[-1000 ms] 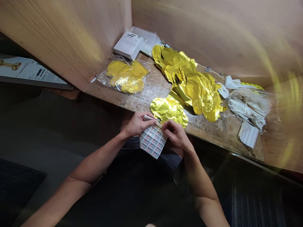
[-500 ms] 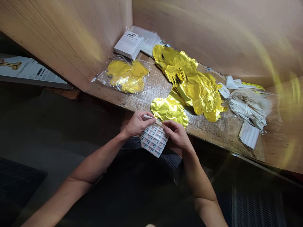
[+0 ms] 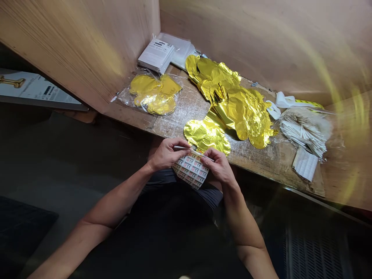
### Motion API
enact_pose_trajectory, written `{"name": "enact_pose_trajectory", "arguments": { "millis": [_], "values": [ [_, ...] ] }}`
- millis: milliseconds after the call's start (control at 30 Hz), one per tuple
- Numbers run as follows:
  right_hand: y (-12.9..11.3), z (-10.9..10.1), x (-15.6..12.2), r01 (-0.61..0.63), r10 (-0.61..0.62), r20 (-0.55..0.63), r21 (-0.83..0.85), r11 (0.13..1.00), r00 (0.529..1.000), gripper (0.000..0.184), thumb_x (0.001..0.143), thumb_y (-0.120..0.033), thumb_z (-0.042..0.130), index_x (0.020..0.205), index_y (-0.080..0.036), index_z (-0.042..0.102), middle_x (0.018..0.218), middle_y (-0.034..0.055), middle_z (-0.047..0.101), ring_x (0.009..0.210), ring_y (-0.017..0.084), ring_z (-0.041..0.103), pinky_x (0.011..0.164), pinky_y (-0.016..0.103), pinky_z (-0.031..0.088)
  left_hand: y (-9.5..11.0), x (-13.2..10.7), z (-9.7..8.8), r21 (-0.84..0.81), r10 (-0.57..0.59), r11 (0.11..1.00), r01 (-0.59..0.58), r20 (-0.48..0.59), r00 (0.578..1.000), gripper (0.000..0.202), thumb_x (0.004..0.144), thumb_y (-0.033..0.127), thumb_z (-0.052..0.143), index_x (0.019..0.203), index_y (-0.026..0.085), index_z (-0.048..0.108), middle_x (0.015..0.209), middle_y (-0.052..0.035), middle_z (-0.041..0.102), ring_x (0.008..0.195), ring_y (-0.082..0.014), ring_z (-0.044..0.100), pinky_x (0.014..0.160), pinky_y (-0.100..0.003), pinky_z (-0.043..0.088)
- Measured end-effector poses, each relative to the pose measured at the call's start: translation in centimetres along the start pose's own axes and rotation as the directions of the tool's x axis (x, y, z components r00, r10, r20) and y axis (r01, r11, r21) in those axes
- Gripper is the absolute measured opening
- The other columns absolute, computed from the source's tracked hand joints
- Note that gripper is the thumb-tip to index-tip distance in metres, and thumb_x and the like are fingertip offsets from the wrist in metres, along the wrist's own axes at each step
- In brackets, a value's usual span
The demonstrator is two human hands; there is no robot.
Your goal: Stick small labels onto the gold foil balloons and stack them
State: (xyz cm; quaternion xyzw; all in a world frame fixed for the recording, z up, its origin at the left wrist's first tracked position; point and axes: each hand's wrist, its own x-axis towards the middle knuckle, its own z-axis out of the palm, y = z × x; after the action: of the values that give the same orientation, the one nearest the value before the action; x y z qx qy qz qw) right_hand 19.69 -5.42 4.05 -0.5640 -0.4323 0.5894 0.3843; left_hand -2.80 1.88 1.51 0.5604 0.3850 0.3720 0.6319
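Observation:
A sheet of small printed stickers (image 3: 191,169) with rows of CE marks hangs between my hands, just off the table's front edge. My left hand (image 3: 168,154) is closed, pinching the sheet's upper left edge between thumb and fingers. At the upper right corner, my right hand (image 3: 216,162) pinches the same edge. A narrow white strip runs along that edge, which looks folded or rolled. Right behind my fingers lies the rounded end of a gold foil balloon (image 3: 205,135), flat on the table. Its tip near the sheet is partly covered.
More gold foil balloons (image 3: 241,104) are heaped behind. A clear bag of gold balloons (image 3: 155,93) lies left, near stacked printed cards (image 3: 155,54). White sticks (image 3: 303,131) in plastic and a folded white sheet (image 3: 305,164) lie right. Wooden panels (image 3: 261,42) wall the table.
The sheet's top edge has been bent back and its face is tilted more, looking shorter. My right fingers have shifted slightly right along the edge. The view has moved slightly.

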Motion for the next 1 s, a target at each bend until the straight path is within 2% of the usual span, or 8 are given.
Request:
{"name": "enact_pose_trajectory", "arguments": {
  "millis": [100,200,367,533,667,833,1000],
  "values": [
    [-0.3,0.0,-0.2,-0.031,0.031,0.031,0.011,0.999,0.999,0.039,0.081,-0.052,0.086,0.086,-0.021,0.062,0.073,-0.0019,0.061,0.064,0.012,0.051,0.06,0.025,0.042,0.5,-0.1,0.0,0.025,0.043,0.999,-0.043,0.021,0.999,0.027,0.082,0.038,0.085,0.093,0.014,0.082,0.093,-0.0081,0.081,0.084,-0.0204,0.076,0.073,-0.027,0.062],
    [-0.4,0.0,-0.3,-0.025,0.025,-0.009,-0.002,1.0,1.0,0.038,0.085,-0.053,0.083,0.085,-0.02,0.063,0.072,-0.0018,0.059,0.063,0.012,0.049,0.058,0.024,0.04,0.8,-0.2,0.0,0.054,0.067,0.996,-0.069,0.05,0.997,0.022,0.085,0.034,0.083,0.094,0.014,0.082,0.094,-0.0077,0.081,0.086,-0.02,0.076,0.076,-0.026,0.062],
    [0.1,0.1,-0.2,0.031,-0.031,-0.067,-0.007,0.999,0.997,0.035,0.085,-0.05,0.083,0.085,-0.021,0.061,0.068,-0.0035,0.056,0.06,0.011,0.045,0.055,0.024,0.038,0.6,-0.3,0.0,0.028,0.016,0.999,-0.018,0.069,0.997,0.025,0.084,0.033,0.084,0.101,0.014,0.081,0.099,-0.0084,0.081,0.089,-0.0206,0.077,0.079,-0.027,0.062],
    [0.5,0.1,-0.2,0.056,-0.06,-0.072,-0.061,0.997,0.996,0.031,0.086,-0.047,0.082,0.088,-0.021,0.065,0.074,-0.0013,0.06,0.064,0.013,0.05,0.058,0.025,0.042,0.8,-0.2,0.1,0.015,-0.068,0.998,0.067,0.078,0.995,0.03,0.081,0.035,0.085,0.1,0.013,0.079,0.092,-0.0075,0.08,0.078,-0.0181,0.074,0.067,-0.024,0.057],
    [0.7,0.1,-0.2,0.091,-0.107,-0.105,-0.149,0.985,0.989,0.027,0.09,-0.046,0.076,0.089,-0.021,0.069,0.075,-0.0005,0.06,0.065,0.013,0.051,0.058,0.026,0.043,1.0,0.0,0.3,0.01,-0.086,0.996,0.085,0.042,0.995,0.027,0.08,0.035,0.084,0.093,0.012,0.079,0.083,-0.0044,0.077,0.069,-0.0145,0.069,0.061,-0.022,0.052],
    [0.7,0.1,-0.1,0.14,-0.168,-0.09,-0.264,0.954,0.982,0.022,0.095,-0.041,0.07,0.088,-0.021,0.069,0.074,-0.0006,0.061,0.063,0.012,0.05,0.058,0.026,0.042,1.2,0.3,0.5,-0.007,-0.115,0.993,0.116,0.024,0.993,0.027,0.077,0.035,0.084,0.088,0.012,0.078,0.076,-0.0025,0.073,0.062,-0.0125,0.064,0.057,-0.021,0.048],
    [1.1,0.5,0.0,0.201,-0.246,-0.102,-0.327,0.923,0.964,0.021,0.098,-0.039,0.067,0.108,-0.023,0.074,0.085,0.0021,0.072,0.068,0.015,0.06,0.062,0.028,0.049,1.1,0.5,0.3,0.025,-0.089,0.996,0.089,0.009,0.996,0.026,0.079,0.037,0.082,0.086,0.012,0.078,0.077,-0.003,0.073,0.064,-0.0128,0.063,0.057,-0.021,0.048]
  ]
}}
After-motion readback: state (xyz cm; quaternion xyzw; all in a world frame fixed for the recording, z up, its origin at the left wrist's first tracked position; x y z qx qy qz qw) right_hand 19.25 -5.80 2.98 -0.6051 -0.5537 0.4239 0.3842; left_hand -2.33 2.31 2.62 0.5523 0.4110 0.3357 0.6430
